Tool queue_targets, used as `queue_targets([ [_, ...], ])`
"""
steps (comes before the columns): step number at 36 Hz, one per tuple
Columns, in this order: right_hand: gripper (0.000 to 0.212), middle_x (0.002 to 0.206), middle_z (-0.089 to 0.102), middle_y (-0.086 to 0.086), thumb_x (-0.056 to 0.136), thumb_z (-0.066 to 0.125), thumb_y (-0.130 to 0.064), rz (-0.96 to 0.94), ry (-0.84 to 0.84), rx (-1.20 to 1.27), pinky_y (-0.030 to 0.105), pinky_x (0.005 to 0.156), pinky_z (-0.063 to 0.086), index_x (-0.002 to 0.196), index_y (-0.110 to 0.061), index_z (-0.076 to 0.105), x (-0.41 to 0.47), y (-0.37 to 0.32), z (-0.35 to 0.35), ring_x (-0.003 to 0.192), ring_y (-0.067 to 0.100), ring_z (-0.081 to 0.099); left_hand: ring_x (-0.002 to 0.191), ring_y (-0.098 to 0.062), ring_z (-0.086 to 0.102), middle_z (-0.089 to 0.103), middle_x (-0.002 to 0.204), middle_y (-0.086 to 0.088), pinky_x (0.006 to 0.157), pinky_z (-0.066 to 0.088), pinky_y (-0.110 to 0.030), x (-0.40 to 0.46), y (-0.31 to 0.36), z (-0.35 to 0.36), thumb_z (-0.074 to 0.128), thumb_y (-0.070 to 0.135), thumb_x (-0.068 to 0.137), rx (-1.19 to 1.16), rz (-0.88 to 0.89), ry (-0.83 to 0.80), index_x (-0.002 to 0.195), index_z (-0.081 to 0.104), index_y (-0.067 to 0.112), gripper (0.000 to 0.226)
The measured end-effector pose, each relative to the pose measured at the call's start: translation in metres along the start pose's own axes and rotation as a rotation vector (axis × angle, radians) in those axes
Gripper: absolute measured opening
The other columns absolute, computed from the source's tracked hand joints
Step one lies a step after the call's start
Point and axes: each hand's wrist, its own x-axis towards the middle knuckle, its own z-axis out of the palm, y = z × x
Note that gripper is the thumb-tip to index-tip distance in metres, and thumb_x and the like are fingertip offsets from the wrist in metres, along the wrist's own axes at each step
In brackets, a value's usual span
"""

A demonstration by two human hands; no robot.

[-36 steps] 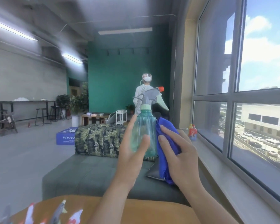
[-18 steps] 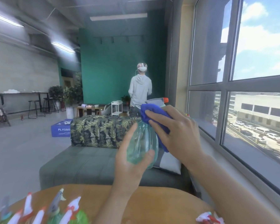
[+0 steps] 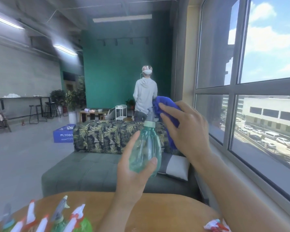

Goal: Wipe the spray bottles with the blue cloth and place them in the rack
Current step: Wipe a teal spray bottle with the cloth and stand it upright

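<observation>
A teal see-through spray bottle (image 3: pixel 145 151) is held up in front of me, above the round wooden table (image 3: pixel 157 213). My left hand (image 3: pixel 132 173) grips its body from below, thumb across the front. My right hand (image 3: pixel 182 129) holds the blue cloth (image 3: pixel 164 104) bunched over the bottle's spray head, which is mostly hidden under the cloth. Several other spray bottles (image 3: pixel 45 220) with white, orange and grey triggers stand at the table's lower left edge. No rack shows in this view.
One more sprayer head (image 3: pixel 215 226) pokes in at the lower right. Beyond the table stands a grey sofa (image 3: pixel 90 171) with a leaf-print blanket. A large window and its sill run along the right. A person stands far back by the green wall.
My right hand has slid the blue cloth from the bottle's side up over the spray head. The view tilted down, bringing more of the table and its bottles into sight.
</observation>
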Motion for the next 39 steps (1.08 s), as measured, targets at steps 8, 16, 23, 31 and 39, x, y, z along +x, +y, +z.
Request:
queue_targets([
  [8,0.03,0.095,0.062,-0.01,0.101,0.057,-0.044,-0.204,-0.197,0.108,0.037,0.062,0.054,0.122,-0.034,0.077,-0.006,-0.018,0.002,0.083,0.017,0.061,0.148,-0.001,0.049,0.055,0.155,0.026,0.114,0.047,-0.024,0.003,0.003,-0.011,0.083,0.037,0.085,0.064,0.017,0.014,0.155,0.05,0.041,0.077],
  [16,0.026,0.094,0.063,-0.012,0.099,0.063,-0.041,-0.094,-0.095,0.106,0.028,0.06,0.046,0.119,-0.034,0.078,0.0,-0.018,0.003,0.077,0.016,0.06,0.145,0.003,0.051,0.058,0.151,0.03,0.112,0.045,-0.015,0.005,0.008,-0.008,0.08,0.022,0.087,0.046,0.024,0.013,0.153,0.052,0.035,0.073],
  [23,0.029,0.099,0.066,-0.011,0.1,0.058,-0.046,-0.175,-0.168,0.095,0.032,0.063,0.053,0.122,-0.037,0.076,-0.001,-0.013,0.005,0.085,0.017,0.063,0.146,0.0,0.05,0.057,0.153,0.026,0.113,0.046,-0.021,0.003,0.006,-0.012,0.082,0.044,0.08,0.039,0.018,0.037,0.153,0.053,0.037,0.078],
  [31,0.024,0.093,0.064,-0.011,0.098,0.065,-0.038,-0.099,-0.066,-0.011,0.027,0.058,0.041,0.117,-0.035,0.079,-0.007,-0.003,0.001,0.076,0.018,0.06,0.145,0.005,0.049,0.057,0.152,0.03,0.116,0.044,-0.028,0.006,0.008,-0.013,0.083,0.045,0.078,0.018,0.004,0.106,0.152,0.055,0.042,0.078],
  [39,0.022,0.095,0.067,-0.009,0.096,0.068,-0.035,-0.098,-0.075,0.066,0.021,0.066,0.038,0.114,-0.031,0.081,-0.027,0.007,-0.005,0.078,0.013,0.057,0.136,0.02,0.048,0.056,0.142,0.045,0.099,0.04,0.001,0.008,0.011,-0.014,0.077,0.024,0.084,0.066,0.031,0.097,0.154,0.052,0.032,0.074],
])
